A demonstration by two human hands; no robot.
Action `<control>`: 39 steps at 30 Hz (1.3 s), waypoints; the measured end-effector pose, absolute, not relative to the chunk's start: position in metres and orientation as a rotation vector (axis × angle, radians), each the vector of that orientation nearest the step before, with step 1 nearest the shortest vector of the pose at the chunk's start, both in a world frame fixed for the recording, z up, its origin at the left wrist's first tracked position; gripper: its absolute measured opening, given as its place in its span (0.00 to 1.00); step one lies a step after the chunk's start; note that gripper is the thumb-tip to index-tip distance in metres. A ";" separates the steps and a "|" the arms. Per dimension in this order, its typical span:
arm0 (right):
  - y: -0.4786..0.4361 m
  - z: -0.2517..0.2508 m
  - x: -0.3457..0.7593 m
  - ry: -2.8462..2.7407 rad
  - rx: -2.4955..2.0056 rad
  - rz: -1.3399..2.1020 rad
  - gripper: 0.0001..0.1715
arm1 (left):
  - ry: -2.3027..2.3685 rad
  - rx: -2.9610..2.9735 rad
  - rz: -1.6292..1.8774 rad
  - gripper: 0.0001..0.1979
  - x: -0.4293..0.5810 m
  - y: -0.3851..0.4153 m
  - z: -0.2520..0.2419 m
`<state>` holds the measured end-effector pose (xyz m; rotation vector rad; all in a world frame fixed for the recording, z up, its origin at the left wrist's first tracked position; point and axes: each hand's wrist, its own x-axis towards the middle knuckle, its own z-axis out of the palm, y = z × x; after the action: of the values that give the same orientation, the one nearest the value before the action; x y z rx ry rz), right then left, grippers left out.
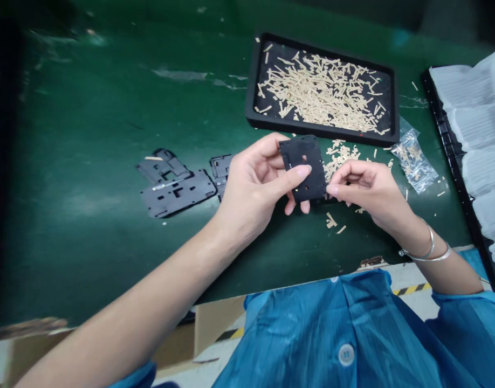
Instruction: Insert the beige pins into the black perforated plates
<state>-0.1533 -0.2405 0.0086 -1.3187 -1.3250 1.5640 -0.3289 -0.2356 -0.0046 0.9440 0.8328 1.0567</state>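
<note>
My left hand (258, 180) grips a flat black plastic plate (302, 148) with small holes, thumb across its face and fingers behind. At the plate's right edge, the thumb and forefinger of my right hand (363, 186) are pinched together; whatever may be between them is too small to make out. Under and beside my hands lies a loose scatter of small cream-coloured strips (340, 153). Left of my left hand, several similar black plastic plates (183, 191) rest overlapping on the table, one with a pale strip on it.
A black tray (251, 110) full of cream strips stands behind my hands on the green table (89, 226). A clear plastic bag (415, 159) with small pieces lies to the right. Further right is a black tray with white sheets (461, 129); a dark object (2, 161) borders the left.
</note>
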 end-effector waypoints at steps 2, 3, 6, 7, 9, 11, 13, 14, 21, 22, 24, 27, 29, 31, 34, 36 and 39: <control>-0.240 0.008 -0.153 -1.318 -1.303 1.545 0.10 | 0.830 0.932 1.071 0.12 -0.328 -0.235 -0.004; -0.240 0.007 -0.153 -1.310 -1.299 1.537 0.10 | 0.825 0.928 1.077 0.12 -0.328 -0.235 -0.004; -0.240 0.006 -0.153 -1.307 -1.275 1.532 0.11 | 0.807 0.930 1.091 0.12 -0.327 -0.235 -0.005; -0.240 0.005 -0.153 -1.317 -1.261 1.538 0.11 | 0.806 0.935 1.094 0.12 -0.326 -0.235 -0.005; -0.240 0.005 -0.154 -1.339 -1.234 1.548 0.11 | 0.811 0.944 1.090 0.12 -0.326 -0.235 -0.007; -0.240 0.004 -0.155 -1.352 -1.229 1.551 0.11 | 0.826 0.952 1.081 0.12 -0.326 -0.235 -0.008; -0.240 0.003 -0.155 -1.357 -1.240 1.546 0.10 | 0.847 0.960 1.071 0.13 -0.326 -0.236 -0.009; -0.240 0.003 -0.155 -1.358 -1.246 1.540 0.09 | 0.855 0.966 1.068 0.13 -0.325 -0.236 -0.009; -0.240 0.005 -0.152 -1.375 -1.244 1.522 0.13 | 0.845 1.002 1.081 0.14 -0.324 -0.235 -0.012; -0.240 0.005 -0.151 -1.381 -1.240 1.529 0.15 | 0.837 0.989 1.091 0.14 -0.324 -0.235 -0.012; -0.240 0.006 -0.151 -1.386 -1.232 1.539 0.17 | 0.831 0.965 1.115 0.14 -0.325 -0.234 -0.012; -0.240 0.008 -0.152 -1.378 -1.226 1.542 0.15 | 0.841 0.954 1.142 0.14 -0.326 -0.233 -0.012; -0.241 0.007 -0.153 -1.376 -1.225 1.527 0.13 | 0.842 0.960 1.149 0.14 -0.325 -0.233 -0.012; -0.242 0.006 -0.154 -1.387 -1.245 1.480 0.12 | 0.836 0.982 1.140 0.14 -0.324 -0.234 -0.013; -0.245 0.005 -0.155 -1.435 -1.290 1.310 0.09 | 0.870 1.034 1.131 0.14 -0.322 -0.235 -0.014; -0.247 0.004 -0.154 -1.493 -1.311 1.101 0.06 | 0.922 1.058 1.157 0.15 -0.321 -0.235 -0.015; -0.250 0.004 -0.154 -1.690 -1.283 0.666 0.04 | 0.971 1.064 1.178 0.18 -0.320 -0.237 -0.015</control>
<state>-0.1538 -0.2500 0.0042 -1.2833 -1.6901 0.6661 -0.3201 -0.2374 -0.0148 1.0644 0.9706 1.1776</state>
